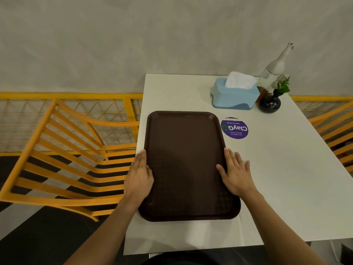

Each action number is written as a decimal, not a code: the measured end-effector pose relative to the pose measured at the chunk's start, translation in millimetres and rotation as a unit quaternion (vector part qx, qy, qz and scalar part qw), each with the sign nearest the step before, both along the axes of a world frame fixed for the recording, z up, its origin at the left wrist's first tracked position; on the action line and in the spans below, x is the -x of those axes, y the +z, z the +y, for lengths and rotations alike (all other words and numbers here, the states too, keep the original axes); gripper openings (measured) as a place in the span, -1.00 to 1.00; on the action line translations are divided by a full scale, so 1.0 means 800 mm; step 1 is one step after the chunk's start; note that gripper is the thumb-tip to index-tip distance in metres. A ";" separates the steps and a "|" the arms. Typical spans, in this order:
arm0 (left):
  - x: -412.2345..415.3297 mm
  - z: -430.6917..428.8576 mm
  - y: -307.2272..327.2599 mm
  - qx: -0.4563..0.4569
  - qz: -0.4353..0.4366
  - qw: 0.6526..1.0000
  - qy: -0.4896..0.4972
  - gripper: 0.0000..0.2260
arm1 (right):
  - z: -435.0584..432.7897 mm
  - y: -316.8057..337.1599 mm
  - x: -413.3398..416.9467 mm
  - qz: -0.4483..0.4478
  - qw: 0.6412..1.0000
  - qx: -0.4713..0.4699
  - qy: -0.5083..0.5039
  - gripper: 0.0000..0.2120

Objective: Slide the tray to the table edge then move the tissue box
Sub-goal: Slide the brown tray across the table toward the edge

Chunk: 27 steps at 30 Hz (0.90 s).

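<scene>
Brown tray sits between the left hand and right hand, both flat with fingers spread along its sides; push evenly toward nine o'clock, keeping it level.

Canteen or self-service eatery, dining area.

Marked as such by a brown cafeteria tray on a plain white worktop, a round purple "ClayGo" sticker urging diners to clean as they go, a blue tissue box beside a clear bottle and a small dark vase with a green sprig; flanked by orange slatted chairs against a yellow mesh railing and a grey wall.
</scene>
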State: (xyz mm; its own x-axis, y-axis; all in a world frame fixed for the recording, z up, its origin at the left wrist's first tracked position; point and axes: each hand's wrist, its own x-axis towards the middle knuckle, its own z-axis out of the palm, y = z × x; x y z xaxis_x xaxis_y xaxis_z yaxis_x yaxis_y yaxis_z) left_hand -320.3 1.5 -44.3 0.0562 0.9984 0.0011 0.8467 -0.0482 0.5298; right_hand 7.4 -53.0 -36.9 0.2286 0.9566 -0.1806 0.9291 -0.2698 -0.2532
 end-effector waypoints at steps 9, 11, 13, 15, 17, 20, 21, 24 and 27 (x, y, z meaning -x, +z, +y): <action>0.005 0.003 0.001 0.009 -0.009 1.000 -0.007 -0.47 | 0.000 -0.009 -0.001 -0.004 1.000 -0.007 -0.012 -0.31; 0.006 0.003 0.000 0.008 -0.013 1.000 -0.011 -0.47 | 0.001 -0.010 -0.002 -0.006 1.000 -0.009 -0.014 -0.31; 0.007 0.004 0.000 0.010 -0.020 1.000 -0.014 -0.46 | 0.001 -0.010 -0.001 -0.006 1.000 -0.007 -0.014 -0.30; 0.007 0.004 0.002 0.017 -0.027 0.999 -0.019 -0.44 | 0.001 -0.008 -0.001 0.001 1.000 -0.005 -0.015 -0.29; 0.008 0.003 0.007 0.021 -0.031 0.999 -0.026 -0.40 | 0.001 -0.001 -0.003 0.033 0.999 -0.019 -0.026 -0.27; 0.001 0.003 0.019 -0.003 -0.030 0.999 -0.034 -0.38 | 0.001 0.018 -0.012 0.097 0.991 -0.075 -0.060 -0.28; -0.005 0.006 0.025 -0.015 -0.031 0.999 -0.034 -0.39 | 0.002 0.026 -0.018 0.118 0.986 -0.096 -0.073 -0.28; -0.044 0.025 0.047 -0.036 -0.057 0.997 -0.043 -0.41 | 0.012 0.050 -0.047 0.162 0.970 -0.149 -0.100 -0.31; -0.101 0.054 0.068 -0.040 -0.095 0.992 -0.069 -0.40 | 0.035 0.070 -0.087 0.171 0.961 -0.193 -0.101 -0.36</action>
State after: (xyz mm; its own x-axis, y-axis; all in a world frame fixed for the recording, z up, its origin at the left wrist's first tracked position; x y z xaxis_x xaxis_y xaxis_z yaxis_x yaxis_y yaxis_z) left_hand -239.1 44.5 9.8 0.1840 0.9774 0.1046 0.7140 -0.2060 0.6692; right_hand 77.0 -25.0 19.3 0.4078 0.9095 0.0806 0.7123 -0.2616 -0.6513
